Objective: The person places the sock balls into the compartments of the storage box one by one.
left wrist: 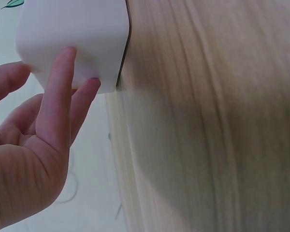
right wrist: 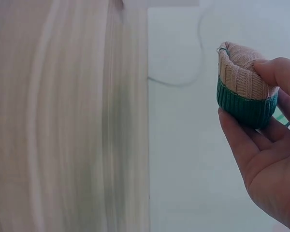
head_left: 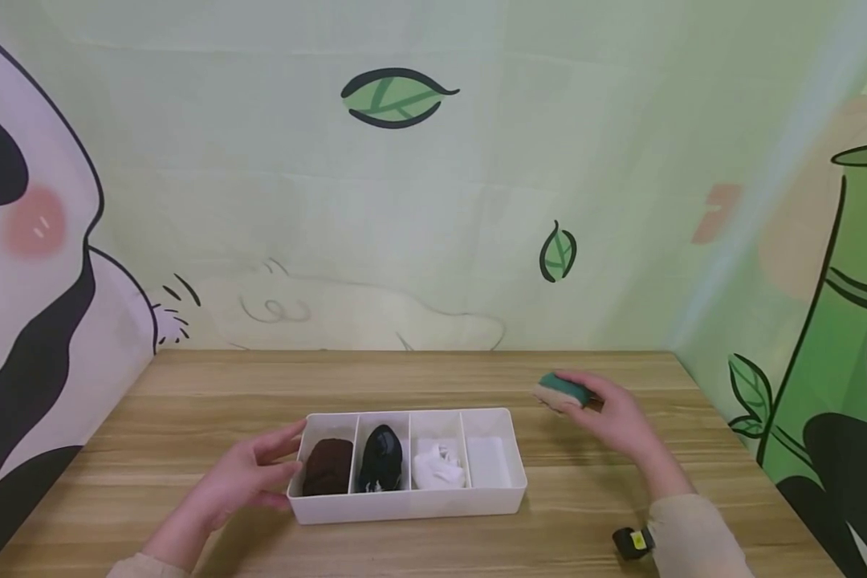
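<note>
My right hand (head_left: 614,417) pinches a folded ribbed sock (right wrist: 244,92), beige with a green part, between thumb and fingers. It is held above the table, to the right of a white divided box (head_left: 405,507). The fingers of my left hand (head_left: 242,478) are extended and touch the left end of that box, as the left wrist view also shows. From left to right, the box's compartments hold a dark brown folded bundle (head_left: 328,466), a shiny black bundle (head_left: 381,457) and a crumpled white cloth item (head_left: 439,467). The rightmost compartment (head_left: 490,461) shows its white floor.
The box stands on a wood-grain table (head_left: 405,554). Behind the table rises a pale green backdrop (head_left: 260,160) printed with leaves and a panda. A small black device with a yellow label (head_left: 632,543) sits beside my right sleeve (head_left: 697,534).
</note>
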`<state>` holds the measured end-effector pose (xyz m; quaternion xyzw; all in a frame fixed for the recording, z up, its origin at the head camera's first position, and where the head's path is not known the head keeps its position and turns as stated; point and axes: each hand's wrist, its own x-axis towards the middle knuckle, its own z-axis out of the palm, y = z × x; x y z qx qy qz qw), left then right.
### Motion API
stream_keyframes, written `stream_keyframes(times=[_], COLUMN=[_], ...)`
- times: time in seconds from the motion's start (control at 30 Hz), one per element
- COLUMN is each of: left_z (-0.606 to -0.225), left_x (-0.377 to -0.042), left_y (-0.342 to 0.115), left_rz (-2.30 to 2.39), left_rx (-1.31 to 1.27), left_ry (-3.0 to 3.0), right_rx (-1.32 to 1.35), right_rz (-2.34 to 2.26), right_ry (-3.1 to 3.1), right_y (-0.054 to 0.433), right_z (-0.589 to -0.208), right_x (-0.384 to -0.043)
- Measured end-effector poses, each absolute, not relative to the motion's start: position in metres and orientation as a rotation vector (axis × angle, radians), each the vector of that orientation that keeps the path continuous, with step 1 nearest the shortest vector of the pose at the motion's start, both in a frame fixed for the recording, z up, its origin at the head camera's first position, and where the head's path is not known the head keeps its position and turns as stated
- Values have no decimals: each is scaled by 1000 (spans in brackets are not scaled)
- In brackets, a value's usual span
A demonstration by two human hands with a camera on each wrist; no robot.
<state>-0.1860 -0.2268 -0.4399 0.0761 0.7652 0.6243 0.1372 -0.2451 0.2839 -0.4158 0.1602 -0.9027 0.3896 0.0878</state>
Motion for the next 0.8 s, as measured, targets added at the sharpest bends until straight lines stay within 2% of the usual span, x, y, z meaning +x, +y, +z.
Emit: stream_keyframes(times=[0.8], left_z=[-442], left_x=[-185], left_y=[-227], left_rz=[1827], left_rx=[226], left_ry=[2204], right_rx=[714], right_rz=[1126], right_ry=[-2572], right_y=[253], right_z=[-413], right_x=[-224])
